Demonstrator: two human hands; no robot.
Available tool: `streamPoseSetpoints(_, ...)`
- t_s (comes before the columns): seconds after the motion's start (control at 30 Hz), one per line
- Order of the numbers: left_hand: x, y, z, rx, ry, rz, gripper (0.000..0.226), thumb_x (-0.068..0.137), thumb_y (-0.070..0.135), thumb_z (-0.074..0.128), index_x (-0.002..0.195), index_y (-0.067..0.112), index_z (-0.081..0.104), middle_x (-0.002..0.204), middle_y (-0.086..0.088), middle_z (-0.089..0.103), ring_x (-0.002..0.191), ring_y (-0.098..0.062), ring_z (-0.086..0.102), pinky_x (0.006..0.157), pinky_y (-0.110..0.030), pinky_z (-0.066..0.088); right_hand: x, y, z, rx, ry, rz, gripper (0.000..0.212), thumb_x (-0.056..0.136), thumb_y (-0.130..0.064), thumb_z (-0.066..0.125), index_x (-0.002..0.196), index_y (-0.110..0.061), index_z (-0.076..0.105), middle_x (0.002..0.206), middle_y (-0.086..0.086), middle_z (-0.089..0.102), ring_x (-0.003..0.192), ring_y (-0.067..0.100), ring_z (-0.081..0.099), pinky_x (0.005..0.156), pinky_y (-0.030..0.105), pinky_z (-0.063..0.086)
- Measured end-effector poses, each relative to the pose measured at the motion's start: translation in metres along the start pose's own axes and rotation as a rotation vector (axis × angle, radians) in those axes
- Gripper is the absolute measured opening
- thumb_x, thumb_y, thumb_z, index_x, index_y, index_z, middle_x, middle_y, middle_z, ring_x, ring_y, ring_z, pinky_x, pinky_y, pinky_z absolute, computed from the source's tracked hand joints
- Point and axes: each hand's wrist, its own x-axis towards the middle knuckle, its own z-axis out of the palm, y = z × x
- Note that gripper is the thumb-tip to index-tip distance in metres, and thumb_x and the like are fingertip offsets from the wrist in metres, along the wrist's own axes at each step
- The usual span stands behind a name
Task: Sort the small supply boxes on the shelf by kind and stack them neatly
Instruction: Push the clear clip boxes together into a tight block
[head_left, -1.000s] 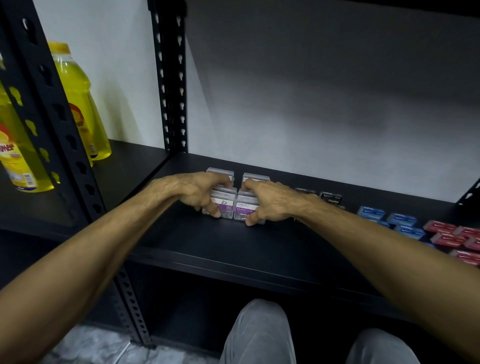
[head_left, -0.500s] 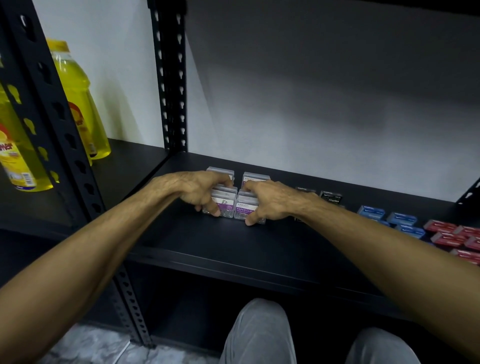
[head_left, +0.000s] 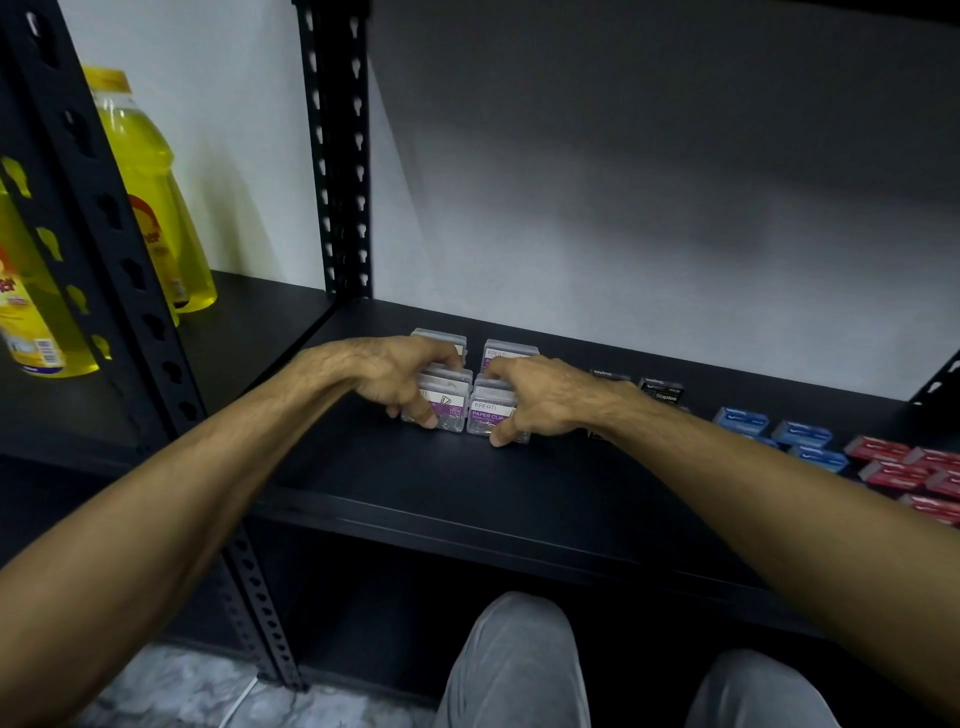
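Note:
Several clear paper clip boxes with purple labels stand in two side-by-side stacks on the black shelf (head_left: 426, 483), with more behind. My left hand (head_left: 389, 376) grips the left front stack (head_left: 449, 408), thumb on its front face. My right hand (head_left: 540, 397) grips the right front stack (head_left: 488, 410), thumb low on its front. Two rear clear boxes (head_left: 506, 351) show just behind my fingers. To the right lie black staple boxes (head_left: 661, 391), blue boxes (head_left: 740, 420) and red boxes (head_left: 883, 449).
Yellow liquid bottles (head_left: 150, 192) stand on the neighbouring shelf at left, behind a black perforated upright (head_left: 337, 156). A white wall backs the shelf. My knees in grey trousers (head_left: 519, 660) are below the shelf's front edge.
Almost nothing has moved. Both hands stay on the two front stacks of clear boxes, with only a slight shift of the fingers.

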Motion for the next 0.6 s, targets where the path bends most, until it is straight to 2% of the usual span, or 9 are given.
streamPoseSetpoints(0.13, -0.001, 0.001, 0.000, -0.001, -0.001, -0.005, 0.070, 0.076, 0.007, 0.082, 0.133, 0.024, 0.044, 0.099, -0.008, 0.064, 0.070, -0.017, 0.063, 0.057, -0.027, 0.056, -0.001, 0.000, 0.000, -0.001, 0.001, -0.005, 0.079, 0.073, -0.046, 0.082, 0.138, -0.020, 0.044, 0.125, 0.002, 0.060, 0.106, 0.022, 0.058, 0.080, 0.032, 0.046)
streamPoseSetpoints(0.3, -0.004, 0.004, 0.000, -0.004, 0.003, -0.010, 0.075, 0.075, 0.009, 0.083, 0.137, 0.024, 0.044, 0.098, -0.006, 0.063, 0.070, -0.017, 0.064, 0.058, -0.027, 0.057, -0.003, -0.002, -0.002, -0.011, -0.004, 0.000, 0.084, 0.073, -0.046, 0.081, 0.142, -0.019, 0.041, 0.130, 0.003, 0.058, 0.110, 0.022, 0.057, 0.082, 0.032, 0.047)
streamPoseSetpoints(0.37, -0.007, 0.005, -0.002, 0.000, 0.009, -0.011, 0.080, 0.074, 0.013, 0.085, 0.140, 0.026, 0.041, 0.104, -0.003, 0.062, 0.073, -0.020, 0.066, 0.059, -0.028, 0.058, -0.004, -0.001, -0.005, -0.021, -0.002, 0.005, 0.087, 0.071, -0.050, 0.081, 0.141, -0.020, 0.041, 0.131, 0.003, 0.058, 0.110, 0.022, 0.057, 0.086, 0.035, 0.049)
streamPoseSetpoints(0.47, -0.016, 0.008, -0.012, 0.064, 0.054, 0.003, 0.089, 0.070, 0.038, 0.086, 0.145, 0.029, 0.037, 0.123, 0.000, 0.055, 0.079, -0.026, 0.070, 0.063, -0.032, 0.061, -0.010, 0.002, -0.013, -0.007, 0.014, 0.009, 0.091, 0.072, -0.057, 0.078, 0.144, -0.018, 0.039, 0.140, 0.004, 0.054, 0.117, 0.023, 0.056, 0.094, 0.038, 0.048)
streamPoseSetpoints(0.53, -0.024, 0.011, -0.025, 0.115, 0.101, 0.003, 0.090, 0.068, 0.058, 0.078, 0.144, 0.031, 0.037, 0.123, 0.003, 0.056, 0.074, -0.023, 0.071, 0.066, -0.032, 0.060, -0.015, 0.003, -0.023, 0.028, 0.038, 0.021, 0.093, 0.075, -0.062, 0.072, 0.148, -0.018, 0.036, 0.146, 0.005, 0.048, 0.124, 0.024, 0.053, 0.099, 0.038, 0.045)
streamPoseSetpoints(0.6, -0.028, 0.013, -0.038, 0.127, 0.204, 0.005, 0.082, 0.071, 0.069, 0.067, 0.141, 0.033, 0.042, 0.119, 0.006, 0.059, 0.069, -0.020, 0.071, 0.073, -0.033, 0.057, -0.016, 0.006, -0.034, 0.049, 0.098, 0.038, 0.086, 0.077, -0.068, 0.066, 0.144, -0.020, 0.042, 0.142, 0.003, 0.052, 0.118, 0.022, 0.055, 0.096, 0.037, 0.045)
